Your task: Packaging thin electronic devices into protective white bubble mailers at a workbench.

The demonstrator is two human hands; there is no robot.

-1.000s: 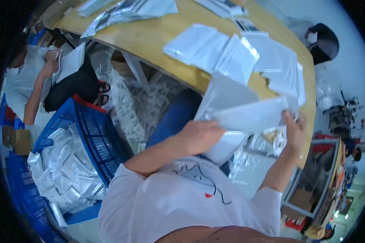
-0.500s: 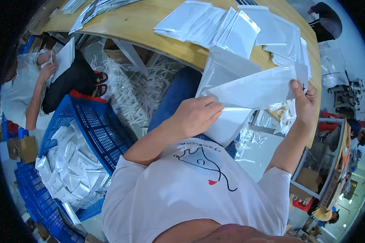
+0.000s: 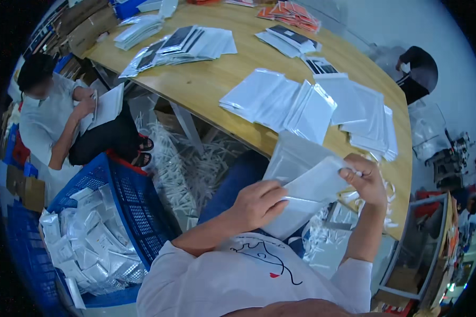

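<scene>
A flat white plastic bag (image 3: 291, 216) is in front of me over my lap, its upper end reaching the table's near edge. My left hand (image 3: 260, 205) is closed on the bag's left side, thumb and fingers pinching the edge. My right hand (image 3: 366, 179) grips the end of a white flap (image 3: 317, 182) that lies slantwise across the bag. The fingers curl over that end and partly hide it. Just beyond, on the wooden table (image 3: 206, 84), fanned white bags (image 3: 259, 98) lie beside another white stack (image 3: 354, 108).
To my left a blue basket (image 3: 143, 211) holds several silvery-white packets (image 3: 98, 238). White strips (image 3: 169, 158) litter the floor under the table. A person (image 3: 53, 116) sits at the left holding white sheets. Dark-and-white packs (image 3: 182, 45) and orange packets (image 3: 291, 16) lie farther back on the table.
My right hand has come closer to my left, and the flap between them looks shorter. The view has tilted up, showing more of the table. Both hands keep hold of the bag.
</scene>
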